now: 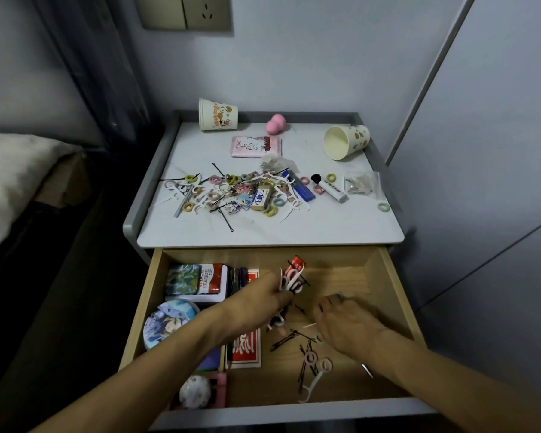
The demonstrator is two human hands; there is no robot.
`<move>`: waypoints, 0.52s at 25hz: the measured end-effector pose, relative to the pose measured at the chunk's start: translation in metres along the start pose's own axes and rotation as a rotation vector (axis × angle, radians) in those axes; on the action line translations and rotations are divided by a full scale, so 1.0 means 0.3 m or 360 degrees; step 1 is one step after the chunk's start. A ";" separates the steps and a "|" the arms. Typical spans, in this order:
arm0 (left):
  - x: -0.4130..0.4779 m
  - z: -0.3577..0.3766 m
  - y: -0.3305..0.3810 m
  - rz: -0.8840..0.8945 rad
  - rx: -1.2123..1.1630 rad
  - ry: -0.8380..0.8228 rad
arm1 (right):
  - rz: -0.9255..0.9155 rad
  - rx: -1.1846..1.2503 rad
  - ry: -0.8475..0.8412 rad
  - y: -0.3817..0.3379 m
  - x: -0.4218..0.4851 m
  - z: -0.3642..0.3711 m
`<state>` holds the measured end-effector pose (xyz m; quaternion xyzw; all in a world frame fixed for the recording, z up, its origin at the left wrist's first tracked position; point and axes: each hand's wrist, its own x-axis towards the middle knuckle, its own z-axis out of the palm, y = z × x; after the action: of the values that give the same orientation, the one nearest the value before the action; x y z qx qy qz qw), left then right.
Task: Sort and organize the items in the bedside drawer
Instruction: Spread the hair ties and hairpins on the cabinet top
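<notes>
Toward the lower middle of the frame, inside the open drawer (388, 276), the left hand (256, 303) pinches a bundle (292, 278) of white floss picks, black pins and a red-and-white scrap between thumb and curled fingers, and holds it up over the bare wooden floor. The right hand (347, 326) sits just to the right of it, palm down and low, with its fingers bent toward the upper edge of the frame. Something small and greenish shows at their tips, too blurred to say whether it is gripped or only touched.

What the coming move seems to turn on is the loose scatter below both hands. The bobby pins (286, 339) lie with their long axis running from lower left to upper right, just under the left wrist and beside the right thumb. The pink hair ties (310, 357) and one floss pick (313, 384) lie lower again, toward the bottom edge, directly under the right forearm. All of these lie behind the right fingertips, on the wrist side, so that hand would have to draw back toward the bottom of the frame to reach them. It is the nearer and likely the freer of the two, since the left one is full.

Higher in the frame the tabletop (294, 232) carries the pile (241, 192) of similar small things
</notes>
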<state>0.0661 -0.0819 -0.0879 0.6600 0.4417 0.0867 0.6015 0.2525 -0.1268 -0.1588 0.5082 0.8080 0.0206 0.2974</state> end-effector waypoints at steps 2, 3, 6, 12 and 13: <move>-0.037 -0.023 0.029 0.0002 -0.0110 0.0021 | 0.0018 0.0078 0.0059 0.010 -0.005 -0.005; -0.058 -0.037 0.046 0.0008 -0.0184 0.0043 | 0.0030 0.0167 0.0098 0.023 -0.015 -0.017; -0.101 -0.084 0.106 0.0001 -0.0396 0.0145 | 0.0065 0.0581 0.0250 0.082 -0.060 -0.107; -0.086 -0.224 0.159 0.0068 -0.0411 0.0478 | 0.0175 0.1306 0.0450 0.214 -0.086 -0.365; -0.074 -0.258 0.154 0.0051 -0.0374 0.0545 | 0.0186 0.1397 0.0448 0.239 -0.065 -0.405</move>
<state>0.0250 -0.0364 -0.0183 0.5679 0.5138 0.2581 0.5890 0.2555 -0.0756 -0.0258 0.6230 0.7428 -0.2379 -0.0601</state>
